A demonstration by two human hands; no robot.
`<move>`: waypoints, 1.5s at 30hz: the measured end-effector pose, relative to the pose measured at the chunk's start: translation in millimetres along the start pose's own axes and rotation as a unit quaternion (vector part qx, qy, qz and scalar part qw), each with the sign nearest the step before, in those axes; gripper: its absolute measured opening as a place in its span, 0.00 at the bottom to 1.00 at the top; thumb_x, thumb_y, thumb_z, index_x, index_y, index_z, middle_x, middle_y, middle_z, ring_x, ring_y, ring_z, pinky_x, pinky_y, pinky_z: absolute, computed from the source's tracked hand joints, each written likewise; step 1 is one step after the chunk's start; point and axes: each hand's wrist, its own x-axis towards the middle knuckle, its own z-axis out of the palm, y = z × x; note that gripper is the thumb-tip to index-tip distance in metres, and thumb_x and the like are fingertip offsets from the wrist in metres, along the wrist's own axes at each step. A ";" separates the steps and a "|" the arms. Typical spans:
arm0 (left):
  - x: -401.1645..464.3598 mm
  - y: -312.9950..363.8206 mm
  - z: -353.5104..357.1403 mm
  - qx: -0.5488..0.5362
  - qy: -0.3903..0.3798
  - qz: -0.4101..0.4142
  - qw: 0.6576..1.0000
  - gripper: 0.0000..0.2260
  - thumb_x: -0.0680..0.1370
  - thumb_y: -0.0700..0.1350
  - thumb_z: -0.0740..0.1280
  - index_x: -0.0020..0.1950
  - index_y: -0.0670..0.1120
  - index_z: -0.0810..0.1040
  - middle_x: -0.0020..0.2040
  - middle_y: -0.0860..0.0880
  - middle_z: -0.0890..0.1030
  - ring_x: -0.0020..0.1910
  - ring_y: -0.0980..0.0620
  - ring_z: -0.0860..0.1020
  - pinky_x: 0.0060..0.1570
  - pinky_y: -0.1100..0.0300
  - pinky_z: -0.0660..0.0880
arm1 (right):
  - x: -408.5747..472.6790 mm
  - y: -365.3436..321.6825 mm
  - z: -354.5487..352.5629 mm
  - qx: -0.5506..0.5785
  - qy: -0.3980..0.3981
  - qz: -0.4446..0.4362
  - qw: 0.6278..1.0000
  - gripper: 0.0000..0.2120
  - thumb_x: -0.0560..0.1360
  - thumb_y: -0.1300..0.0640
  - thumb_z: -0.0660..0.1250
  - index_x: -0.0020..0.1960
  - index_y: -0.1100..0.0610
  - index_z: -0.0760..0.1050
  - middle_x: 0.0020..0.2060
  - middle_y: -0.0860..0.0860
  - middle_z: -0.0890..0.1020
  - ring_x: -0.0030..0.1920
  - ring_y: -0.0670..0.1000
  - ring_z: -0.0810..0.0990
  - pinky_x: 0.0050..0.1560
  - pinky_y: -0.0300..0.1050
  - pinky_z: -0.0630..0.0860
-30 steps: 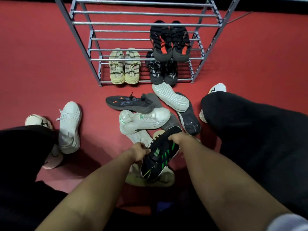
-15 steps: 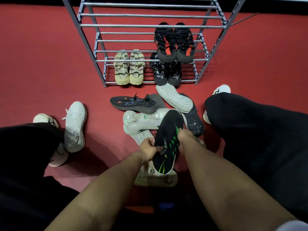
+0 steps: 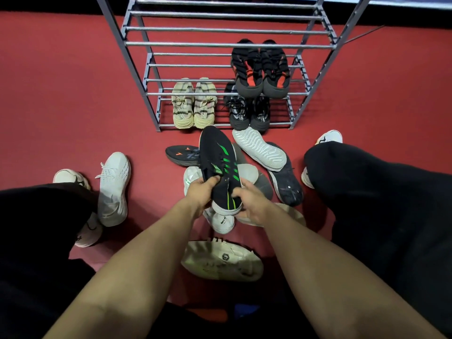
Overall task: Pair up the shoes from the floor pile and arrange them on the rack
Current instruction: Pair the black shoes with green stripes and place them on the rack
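Both hands are gripping one black shoe with green stripes (image 3: 219,165) above the floor pile, in front of the rack (image 3: 220,45). The left hand (image 3: 201,192) is closing its fingers (image 3: 212,180) around the shoe's collar edge; the right hand (image 3: 249,201) is curling its fingers (image 3: 238,192) against the heel side. The shoe's toe is pointing toward the rack, just short of its bottom shelf.

On the bottom shelf a beige pair (image 3: 194,104) is standing left of a dark grey pair (image 3: 249,111); a black-and-red pair (image 3: 260,67) is sitting on the shelf above the grey pair.

In front of the rack, a white sole (image 3: 259,149) is lying upturned across a dark shoe (image 3: 285,182). A black shoe with orange marks (image 3: 181,155) and a white shoe with green trim (image 3: 192,177) are partly hidden behind the held shoe. The white shoes under the hands are hard to tell apart. A single white shoe (image 3: 113,187) is lying well left of the pile, beside the person's own foot.
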 end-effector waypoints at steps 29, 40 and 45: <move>15.4 -15.0 17.0 0.021 -0.106 -0.092 0.990 0.14 0.75 0.50 0.70 0.60 0.51 0.77 0.47 0.50 0.82 0.39 0.53 0.80 0.42 0.57 0.81 | 38.3 10.3 -28.7 0.173 0.072 0.031 0.982 0.25 0.77 0.65 0.64 0.67 0.41 0.69 0.58 0.50 0.82 0.57 0.55 0.82 0.54 0.56 0.79; 38.0 -20.7 -7.7 -0.081 -0.047 -0.047 0.995 0.07 0.73 0.39 0.64 0.47 0.47 0.81 0.32 0.48 0.78 0.24 0.54 0.74 0.21 0.66 0.68 | 94.3 -5.7 -84.6 -0.279 0.278 -0.003 0.919 0.26 0.77 0.61 0.62 0.74 0.60 0.66 0.73 0.59 0.67 0.71 0.60 0.69 0.71 0.48 0.63; 41.0 -25.4 -33.8 -0.114 0.046 -0.054 0.991 0.07 0.77 0.41 0.63 0.50 0.52 0.75 0.33 0.54 0.83 0.29 0.57 0.80 0.28 0.66 0.76 | 103.8 7.9 -70.8 -0.436 0.263 0.037 0.860 0.29 0.76 0.58 0.66 0.74 0.60 0.61 0.74 0.56 0.59 0.71 0.62 0.65 0.69 0.52 0.65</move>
